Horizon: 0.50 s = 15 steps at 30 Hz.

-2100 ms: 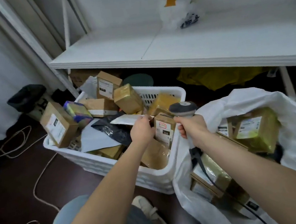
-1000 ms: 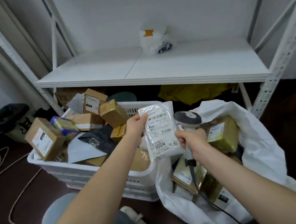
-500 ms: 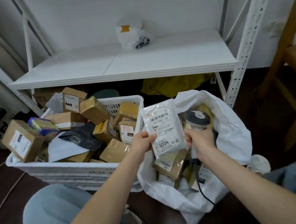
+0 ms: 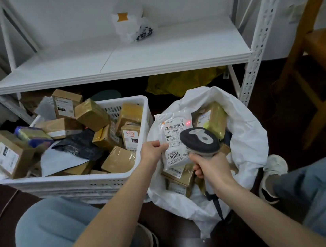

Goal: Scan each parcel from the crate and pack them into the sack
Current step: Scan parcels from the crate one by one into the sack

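My left hand pinches the left edge of a white flat parcel with a barcode label, held over the open white sack. My right hand grips the handle of a grey barcode scanner, whose head covers the parcel's lower right. A red scan dot glows on the parcel's top right. The sack holds several taped brown boxes. To the left, the white plastic crate is piled with several brown boxes, a black mailer and a grey mailer.
A white metal shelf stands behind the crate and sack, with a white bag on it. Something yellow lies under the shelf. A wooden chair stands at the right. My knees in blue jeans flank the sack, and cords trail on the dark floor at the left.
My left hand lifted the white parcel out of the crate and carried it right, over the sack. The scanner came up beside it, and a red dot now shows on the label.
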Tool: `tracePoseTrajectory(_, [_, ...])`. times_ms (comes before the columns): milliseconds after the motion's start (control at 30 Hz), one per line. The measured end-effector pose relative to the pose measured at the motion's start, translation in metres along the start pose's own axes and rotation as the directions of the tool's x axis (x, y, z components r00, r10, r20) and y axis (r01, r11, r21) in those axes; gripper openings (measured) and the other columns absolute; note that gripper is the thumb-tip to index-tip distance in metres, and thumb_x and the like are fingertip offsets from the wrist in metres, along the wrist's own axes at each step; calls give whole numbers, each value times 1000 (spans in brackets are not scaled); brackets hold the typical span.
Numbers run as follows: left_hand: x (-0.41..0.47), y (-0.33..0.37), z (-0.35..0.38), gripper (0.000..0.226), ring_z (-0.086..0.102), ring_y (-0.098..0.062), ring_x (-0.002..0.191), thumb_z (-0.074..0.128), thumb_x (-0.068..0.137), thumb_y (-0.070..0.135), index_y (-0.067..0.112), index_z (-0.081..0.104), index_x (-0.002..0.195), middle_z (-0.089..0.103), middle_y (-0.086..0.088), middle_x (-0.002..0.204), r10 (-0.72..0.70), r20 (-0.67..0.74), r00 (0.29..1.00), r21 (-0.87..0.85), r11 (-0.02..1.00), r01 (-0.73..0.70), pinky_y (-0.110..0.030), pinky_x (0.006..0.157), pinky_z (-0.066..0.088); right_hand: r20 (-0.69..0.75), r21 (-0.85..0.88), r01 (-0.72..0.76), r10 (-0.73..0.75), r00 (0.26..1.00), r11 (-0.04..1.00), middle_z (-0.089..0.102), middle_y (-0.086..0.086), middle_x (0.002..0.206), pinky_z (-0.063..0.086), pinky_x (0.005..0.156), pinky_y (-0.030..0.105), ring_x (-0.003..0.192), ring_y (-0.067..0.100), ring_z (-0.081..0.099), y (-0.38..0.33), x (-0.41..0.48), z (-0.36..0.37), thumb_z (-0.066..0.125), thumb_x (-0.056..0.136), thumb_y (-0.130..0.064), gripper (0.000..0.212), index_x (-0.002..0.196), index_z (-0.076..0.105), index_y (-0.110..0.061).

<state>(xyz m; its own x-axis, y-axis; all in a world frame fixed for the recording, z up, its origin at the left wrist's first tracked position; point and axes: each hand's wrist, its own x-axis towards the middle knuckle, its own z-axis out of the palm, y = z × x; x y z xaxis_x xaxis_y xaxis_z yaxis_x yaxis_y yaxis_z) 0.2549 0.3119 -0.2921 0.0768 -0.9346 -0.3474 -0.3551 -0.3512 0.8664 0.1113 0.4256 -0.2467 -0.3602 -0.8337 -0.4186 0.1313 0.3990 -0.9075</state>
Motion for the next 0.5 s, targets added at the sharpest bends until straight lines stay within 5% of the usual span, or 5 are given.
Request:
tracePoseTrajectory(167, [-6,2,2,16,58,-11,58,68,88,11,6,65,73,63,-1,64,-27,8,1000,-12,1000,27,-12,39,36,-13,-28,-12,12,1000,1000,59,1,50,44,49,24,37,6,51,2,-2,-2,72,84,-14,16,73,67,-3])
tracePoseTrajectory(200, [-8,4,2,16,41,-5,56,67,88,11,6,65,73,67,-4,69,-31,5,1000,-26,999,31,-12,38,36,-13,-26,-14,14,1000,1000,59,0,49,44,48,23,36,5,50,2,-3,-2,72,84,-14,16,72,66,-4])
tracePoseTrajectory(233, [-10,6,2,14,52,-12,94,67,88,10,5,66,76,70,-8,79,-36,0,999,-38,999,36,-11,37,35,-11,-23,-16,16,1000,1000,58,0,48,44,47,23,36,5,50,2,-5,-2,72,84,-13,17,71,66,-5])
tracePoseTrajectory(400, [-22,14,4,19,60,-27,99,64,90,7,-10,66,99,65,-23,107,-43,-6,999,-28,999,43,-21,35,43,6,-11,-26,26,1000,1000,57,0,49,44,48,24,38,7,49,1,-10,-2,70,83,-10,13,73,67,-3])
tracePoseTrajectory(500, [-25,15,5,27,58,-36,107,63,91,6,-17,61,104,62,-29,111,-38,-4,999,-4,999,38,-11,35,38,8,-24,-23,23,1000,999,58,2,49,45,51,27,40,10,50,1,-12,-1,70,83,-10,15,71,67,-3])
